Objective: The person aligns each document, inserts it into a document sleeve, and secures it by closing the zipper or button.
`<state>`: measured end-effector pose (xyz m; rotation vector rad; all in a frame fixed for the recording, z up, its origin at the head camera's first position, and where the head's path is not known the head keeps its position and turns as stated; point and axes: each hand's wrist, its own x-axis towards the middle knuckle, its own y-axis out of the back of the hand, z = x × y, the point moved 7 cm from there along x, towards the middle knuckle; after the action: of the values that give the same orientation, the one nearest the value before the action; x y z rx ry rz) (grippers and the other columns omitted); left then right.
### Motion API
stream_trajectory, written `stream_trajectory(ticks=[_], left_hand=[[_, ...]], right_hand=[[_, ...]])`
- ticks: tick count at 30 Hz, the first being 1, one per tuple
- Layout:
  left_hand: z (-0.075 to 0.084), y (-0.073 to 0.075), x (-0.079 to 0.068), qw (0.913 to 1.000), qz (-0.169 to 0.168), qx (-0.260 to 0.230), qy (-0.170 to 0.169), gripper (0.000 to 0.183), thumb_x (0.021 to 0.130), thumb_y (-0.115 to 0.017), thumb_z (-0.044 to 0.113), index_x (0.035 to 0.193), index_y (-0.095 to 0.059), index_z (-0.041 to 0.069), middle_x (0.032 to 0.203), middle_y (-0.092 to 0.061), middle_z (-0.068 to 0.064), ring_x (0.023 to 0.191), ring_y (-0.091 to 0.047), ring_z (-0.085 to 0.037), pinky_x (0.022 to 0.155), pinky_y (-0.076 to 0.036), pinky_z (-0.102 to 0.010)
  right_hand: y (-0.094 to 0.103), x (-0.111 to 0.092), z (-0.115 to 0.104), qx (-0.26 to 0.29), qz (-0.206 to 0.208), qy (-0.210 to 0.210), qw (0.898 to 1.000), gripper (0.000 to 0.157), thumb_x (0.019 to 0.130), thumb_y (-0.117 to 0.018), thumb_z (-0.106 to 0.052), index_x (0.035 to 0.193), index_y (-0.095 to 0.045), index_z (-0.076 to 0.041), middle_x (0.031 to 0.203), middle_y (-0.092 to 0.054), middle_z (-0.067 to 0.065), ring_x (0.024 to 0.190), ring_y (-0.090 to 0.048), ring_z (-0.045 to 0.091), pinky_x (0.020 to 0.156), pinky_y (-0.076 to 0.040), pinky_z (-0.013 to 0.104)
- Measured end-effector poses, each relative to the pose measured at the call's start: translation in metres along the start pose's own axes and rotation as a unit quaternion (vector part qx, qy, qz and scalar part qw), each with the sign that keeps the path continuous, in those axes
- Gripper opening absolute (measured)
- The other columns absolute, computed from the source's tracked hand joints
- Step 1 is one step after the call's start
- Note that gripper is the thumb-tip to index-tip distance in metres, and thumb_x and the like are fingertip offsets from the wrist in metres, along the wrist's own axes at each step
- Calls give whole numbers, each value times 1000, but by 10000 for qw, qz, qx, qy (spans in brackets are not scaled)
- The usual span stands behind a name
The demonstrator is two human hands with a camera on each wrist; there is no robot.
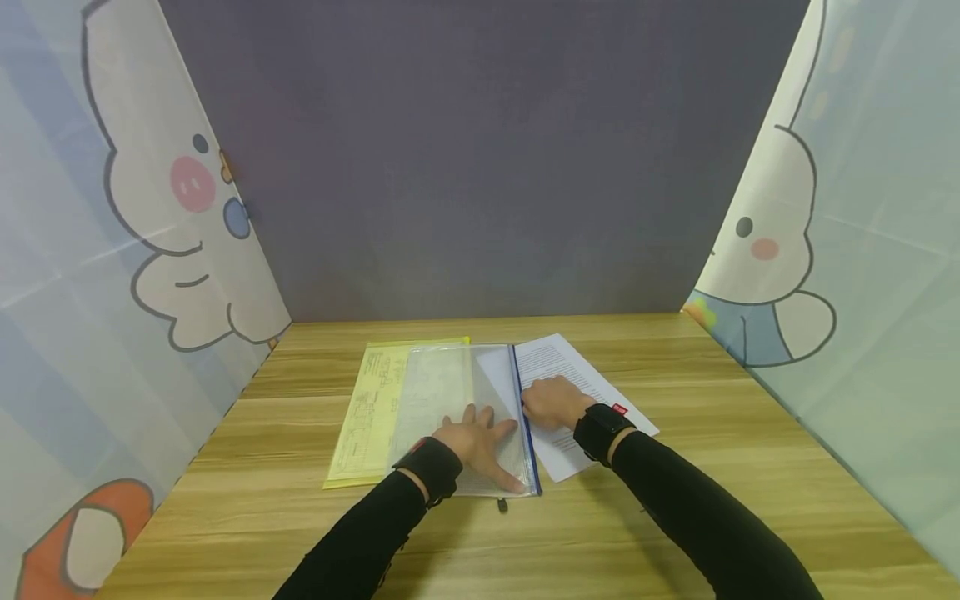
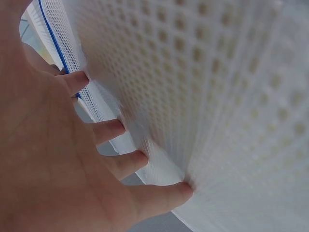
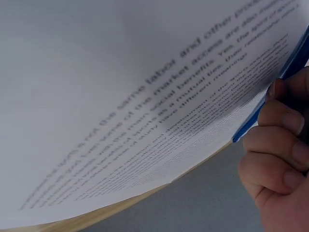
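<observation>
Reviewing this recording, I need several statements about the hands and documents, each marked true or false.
1. The left hand touches the translucent rectangular mesh pouch with spread fingers. True.
2. The right hand lies flat. False: its fingers are curled at the pouch's long blue strip.
3. The pouch overlaps the yellow rectangular document. True.
4. The printed white paper sheet shows only left of the pouch. False: it extends past the pouch's right side.
</observation>
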<state>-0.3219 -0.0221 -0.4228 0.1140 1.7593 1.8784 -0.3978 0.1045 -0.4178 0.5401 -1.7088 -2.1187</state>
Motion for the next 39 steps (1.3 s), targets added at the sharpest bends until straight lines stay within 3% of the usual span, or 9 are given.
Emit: stream_trajectory(ticks=[17, 23, 27, 31, 34, 39], left_hand=[[-1, 0, -1, 10000, 6, 31, -11, 108, 71, -68, 84, 161, -29, 37, 168, -20, -9, 154, -13, -38, 115, -22, -69], [-3, -2, 0, 10000, -42, 71, 10, 109, 71, -68, 83, 161, -27, 37, 168, -20, -9, 154, -12, -38, 116, -21, -69], [-2, 1, 2, 9996, 106, 239, -69, 109, 70, -68, 84, 160, -31, 36, 160, -32, -10, 149, -24, -37, 110, -31, -69], [0, 9, 6, 9988, 250, 358, -238, 110, 68, -70, 84, 158, -38, 31, 146, -44, -9, 129, -43, -30, 95, -49, -56], [-2, 18, 13, 9989, 299, 280, -242, 105, 68, -76, 79, 153, -47, 24, 138, -50, -6, 121, -48, -27, 90, -53, -47], [-15, 34, 28, 9971, 690, -267, -163, 86, 79, -78, 64, 147, -54, 15, 141, -51, -8, 128, -48, -31, 100, -49, -50]], right_hand=[[1, 10, 2, 87, 246, -69, 9996, 24, 100, -57, -23, 80, -62, -11, 70, -54, 0, 63, -50, 18, 64, -49, 38], [-5, 14, 6, 356, 215, -207, 9989, 24, 100, -56, -23, 81, -62, -10, 75, -57, 2, 66, -52, 19, 66, -53, 41], [-5, 15, 6, 489, 208, -130, 9985, 23, 100, -55, -22, 83, -62, -9, 77, -59, 3, 67, -53, 19, 67, -54, 42], [-6, 15, 9, 423, 261, -199, 9986, 21, 100, -56, -21, 84, -61, -9, 76, -58, 4, 67, -52, 20, 66, -53, 43], [-6, 14, 9, 331, 257, -170, 9990, 22, 101, -55, -21, 85, -61, -8, 76, -58, 4, 66, -52, 21, 65, -53, 44], [-3, 14, 6, 38, 203, -114, 9997, 26, 102, -54, -23, 82, -62, -8, 72, -57, 2, 62, -51, 20, 63, -53, 42]])
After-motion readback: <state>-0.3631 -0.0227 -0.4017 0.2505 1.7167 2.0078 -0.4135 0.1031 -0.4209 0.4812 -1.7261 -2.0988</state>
